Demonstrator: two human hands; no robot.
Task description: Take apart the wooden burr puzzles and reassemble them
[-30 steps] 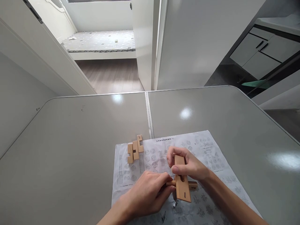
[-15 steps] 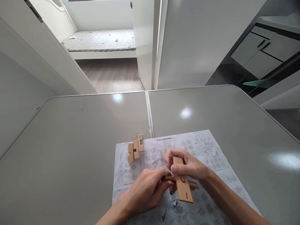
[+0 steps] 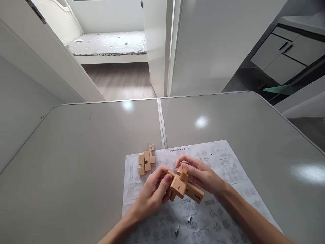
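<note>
A partly joined wooden interlocking puzzle (image 3: 179, 187) is held between both hands above the printed sheet. Its crossing blocks carry dark pen marks, and one marked bar sticks out toward the lower right. My left hand (image 3: 155, 191) is closed on its left side, thumb on top. The fingers of my right hand (image 3: 199, 173) close on its upper right part and hide some of it. Left of the hands, three loose notched wooden blocks (image 3: 147, 161) lie side by side on the sheet's upper left corner, the farthest one past its edge.
The printed instruction sheet (image 3: 236, 189) has rows of small diagrams and two small torn spots near the front. Under it is a grey table (image 3: 76, 162) with a metal seam (image 3: 161, 122). Beyond stand a doorway, a bed (image 3: 109, 44) and a cabinet (image 3: 284, 54).
The puzzle has been turned and brought a little left and up, so the long bar that pointed toward me now shows its marked end. Both hands have shifted their grip. The loose blocks stay put.
</note>
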